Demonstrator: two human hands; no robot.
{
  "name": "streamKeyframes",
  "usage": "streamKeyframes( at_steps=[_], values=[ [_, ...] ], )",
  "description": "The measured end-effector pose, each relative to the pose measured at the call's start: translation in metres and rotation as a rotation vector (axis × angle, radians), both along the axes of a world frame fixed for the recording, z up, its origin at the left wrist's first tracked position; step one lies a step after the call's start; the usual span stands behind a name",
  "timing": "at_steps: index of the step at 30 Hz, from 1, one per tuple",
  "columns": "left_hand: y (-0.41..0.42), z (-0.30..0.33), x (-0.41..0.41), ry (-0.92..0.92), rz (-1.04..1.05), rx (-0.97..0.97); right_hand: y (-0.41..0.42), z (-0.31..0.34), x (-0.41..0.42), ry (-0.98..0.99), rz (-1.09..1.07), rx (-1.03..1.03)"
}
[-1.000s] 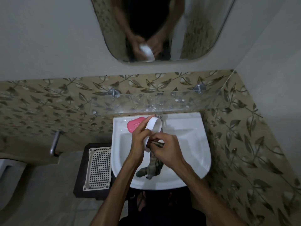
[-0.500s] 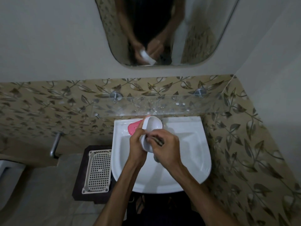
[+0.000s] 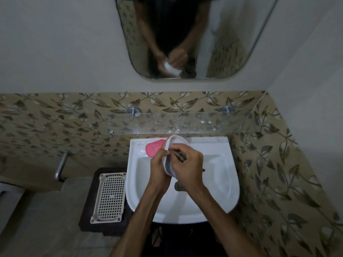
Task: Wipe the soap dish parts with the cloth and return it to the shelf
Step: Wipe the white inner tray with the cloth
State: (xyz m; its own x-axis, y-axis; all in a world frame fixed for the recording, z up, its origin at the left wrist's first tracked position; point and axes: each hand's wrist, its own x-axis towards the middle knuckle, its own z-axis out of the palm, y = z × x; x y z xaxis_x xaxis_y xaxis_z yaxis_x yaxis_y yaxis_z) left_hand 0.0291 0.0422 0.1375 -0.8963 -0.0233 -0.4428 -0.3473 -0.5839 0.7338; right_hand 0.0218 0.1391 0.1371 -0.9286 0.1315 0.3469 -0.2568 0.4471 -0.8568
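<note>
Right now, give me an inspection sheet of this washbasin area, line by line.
Surface: white washbasin, pink soap on its back ledge.
Job's things: soap dish tray held tilted over the basin; cloth pressed into it; glass shelf above.
Clutter: perforated insert on a dark stand, left of the basin.
Hands: left hand holds the tray; right hand grips the cloth.
Cables: nothing seen.
Surroundings: mirror, leaf-patterned tiles.

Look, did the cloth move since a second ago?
Yes. The cloth has gone up: it hung far down toward the front rim of the sink, and now only a short end shows under the right hand.
</note>
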Motion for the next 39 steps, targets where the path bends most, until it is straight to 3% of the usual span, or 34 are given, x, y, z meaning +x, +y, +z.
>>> streamKeyframes(
  at_steps=[2, 6, 10, 13, 17, 22, 26, 30, 34, 37, 39],
  values=[
    [-0.007, 0.0, -0.002, 0.048, 0.012, -0.024, 0.003, 0.0, 0.005, 0.016, 0.135, 0.056],
    [-0.004, 0.003, -0.004, 0.1, -0.015, -0.074, 0.023, -0.004, -0.002, -0.067, 0.027, 0.112],
    [-0.007, 0.007, -0.015, 0.173, -0.006, -0.103, 0.019, -0.002, 0.014, -0.068, 0.244, 0.236],
    [-0.005, 0.01, -0.021, 0.298, -0.008, -0.319, 0.023, -0.001, 0.009, -0.117, 0.153, 0.213],
    [-0.004, 0.003, -0.023, 0.411, 0.025, -0.48, 0.013, 0.002, 0.017, -0.209, 0.21, 0.149],
    [-0.003, -0.002, -0.017, 0.467, 0.035, -0.526, 0.016, 0.001, 0.016, -0.238, 0.135, 0.177],
    [-0.005, -0.005, -0.018, 0.457, 0.069, -0.519, 0.011, 0.002, 0.016, -0.354, 0.217, -0.026],
    [-0.006, -0.003, -0.022, 0.5, 0.05, -0.546, 0.009, 0.003, 0.016, -0.25, 0.119, 0.11],
    [-0.008, -0.01, -0.027, 0.525, 0.074, -0.54, 0.01, 0.005, 0.013, -0.529, 0.248, -0.354],
    [-0.007, -0.015, -0.028, 0.535, 0.054, -0.561, 0.005, 0.004, 0.016, -0.502, 0.193, -0.347],
    [-0.007, -0.021, -0.028, 0.566, 0.055, -0.59, 0.002, 0.005, 0.021, -0.605, 0.213, -0.499]
  ],
)
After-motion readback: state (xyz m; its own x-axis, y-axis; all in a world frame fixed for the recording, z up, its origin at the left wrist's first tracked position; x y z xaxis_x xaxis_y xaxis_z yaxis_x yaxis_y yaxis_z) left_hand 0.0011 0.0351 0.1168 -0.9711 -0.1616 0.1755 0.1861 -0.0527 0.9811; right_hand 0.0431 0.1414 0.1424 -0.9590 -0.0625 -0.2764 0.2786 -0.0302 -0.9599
